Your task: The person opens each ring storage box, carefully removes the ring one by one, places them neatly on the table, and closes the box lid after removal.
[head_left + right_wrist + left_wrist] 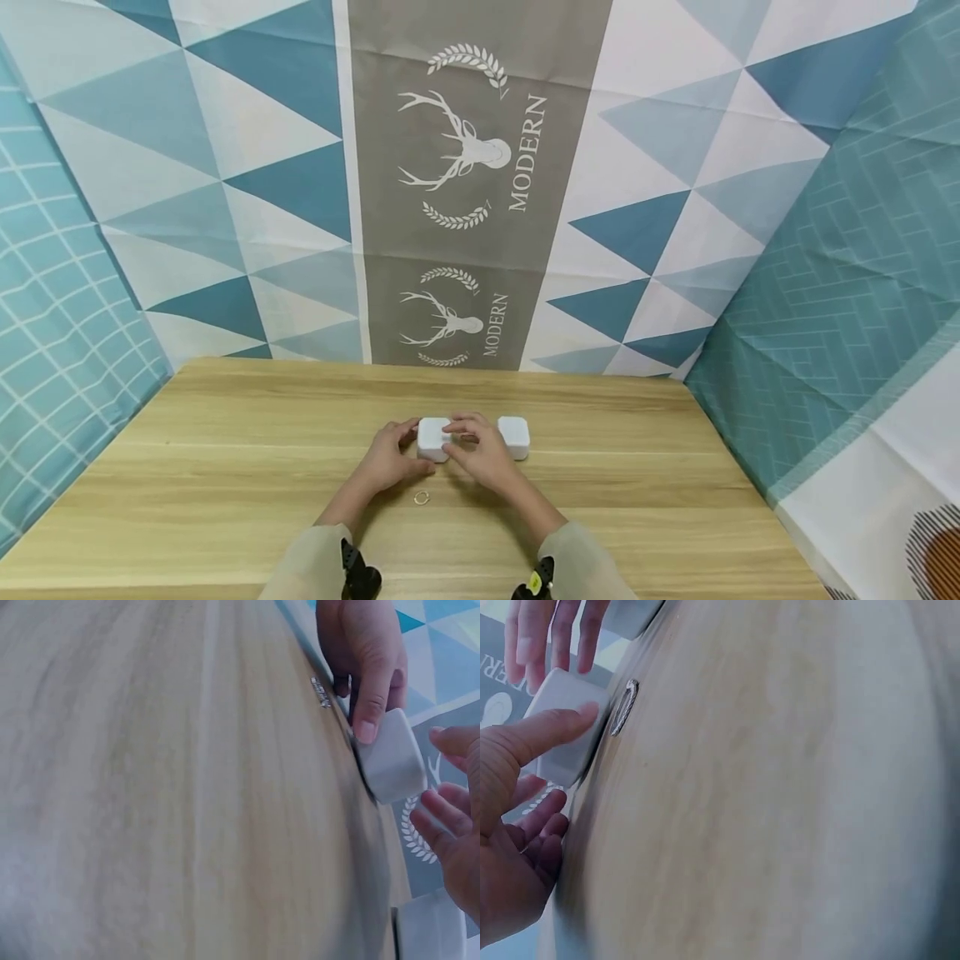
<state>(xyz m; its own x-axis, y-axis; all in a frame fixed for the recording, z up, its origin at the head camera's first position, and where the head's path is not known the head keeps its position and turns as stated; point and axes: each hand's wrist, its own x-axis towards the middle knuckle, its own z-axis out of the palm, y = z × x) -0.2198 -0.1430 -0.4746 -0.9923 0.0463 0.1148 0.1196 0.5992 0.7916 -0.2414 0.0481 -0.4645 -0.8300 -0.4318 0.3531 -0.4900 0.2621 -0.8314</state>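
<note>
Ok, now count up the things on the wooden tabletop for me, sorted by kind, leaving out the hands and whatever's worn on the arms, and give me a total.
White boxes: 2
Small ring: 1
Total: 3

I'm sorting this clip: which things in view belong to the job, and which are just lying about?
Likely in the job:
white box, held by the left hand
ring nearby, perhaps

Seemingly lying about:
other white box, not held
</note>
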